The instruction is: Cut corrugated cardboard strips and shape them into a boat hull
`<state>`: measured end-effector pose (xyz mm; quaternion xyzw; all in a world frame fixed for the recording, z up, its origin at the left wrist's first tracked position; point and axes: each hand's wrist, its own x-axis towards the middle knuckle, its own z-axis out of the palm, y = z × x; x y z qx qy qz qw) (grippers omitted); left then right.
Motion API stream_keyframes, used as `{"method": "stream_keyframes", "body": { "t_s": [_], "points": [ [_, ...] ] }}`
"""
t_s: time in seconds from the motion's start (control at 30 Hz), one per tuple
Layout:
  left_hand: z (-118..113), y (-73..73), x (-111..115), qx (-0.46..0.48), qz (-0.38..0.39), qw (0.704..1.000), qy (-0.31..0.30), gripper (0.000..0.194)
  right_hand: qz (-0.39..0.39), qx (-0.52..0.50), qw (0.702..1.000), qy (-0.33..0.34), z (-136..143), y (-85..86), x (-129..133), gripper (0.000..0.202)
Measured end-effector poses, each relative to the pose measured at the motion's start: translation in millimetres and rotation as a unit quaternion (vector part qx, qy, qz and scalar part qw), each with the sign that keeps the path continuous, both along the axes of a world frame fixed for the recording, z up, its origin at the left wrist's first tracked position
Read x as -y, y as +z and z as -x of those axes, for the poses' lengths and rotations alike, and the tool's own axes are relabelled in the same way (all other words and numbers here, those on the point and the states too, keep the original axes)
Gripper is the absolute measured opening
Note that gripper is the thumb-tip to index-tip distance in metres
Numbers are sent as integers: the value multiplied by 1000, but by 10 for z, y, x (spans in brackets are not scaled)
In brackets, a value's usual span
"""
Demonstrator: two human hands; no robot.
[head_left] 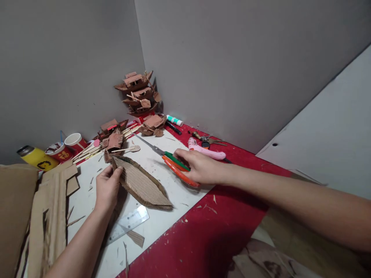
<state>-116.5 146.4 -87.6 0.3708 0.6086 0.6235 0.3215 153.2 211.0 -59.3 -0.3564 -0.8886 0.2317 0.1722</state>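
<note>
Between thumb and fingers, my left hand (108,187) pinches one pointed end of a cardboard boat hull (145,185), with its ribbed inner floor facing up. My right hand (199,168) is closed round the orange and green handles of a pair of scissors (158,150). The blades look shut and point up and left, apart from the hull and beyond it. A clear ruler (130,224) and a scrap of cardboard (135,237) lie below the hull on the white board (162,220). Just past my left hand sits a small finished cardboard boat (113,142).
More cardboard boats (139,92) are stacked in the corner. A pink glue gun (207,150), a glue stick (174,120) and a black marker (173,127) lie near the wall. Cardboard strips (52,216), paper cups (75,141) and a yellow bottle (37,157) stand left. The tablecloth (185,247) is red.
</note>
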Motion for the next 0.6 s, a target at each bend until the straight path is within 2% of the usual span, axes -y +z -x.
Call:
{"method": "stream_keyframes", "body": {
  "t_s": [0.13,0.23,0.33,0.47,0.6],
  "points": [
    [-18,36,24,-7,0,1000,0,25,39,-109,993,24,138,71,15,21],
    [-34,54,40,-12,-5,1000,3,26,70,-196,978,20,255,46,8,18],
    [-57,65,47,-20,-8,1000,8,22,165,-260,951,-7,321,-43,30,20],
    [-89,81,53,-47,-15,998,25,21,280,-258,925,5,304,-128,105,36],
    [-123,113,73,-37,-30,998,35,18,276,-214,936,29,300,-122,172,43]
  ]
}}
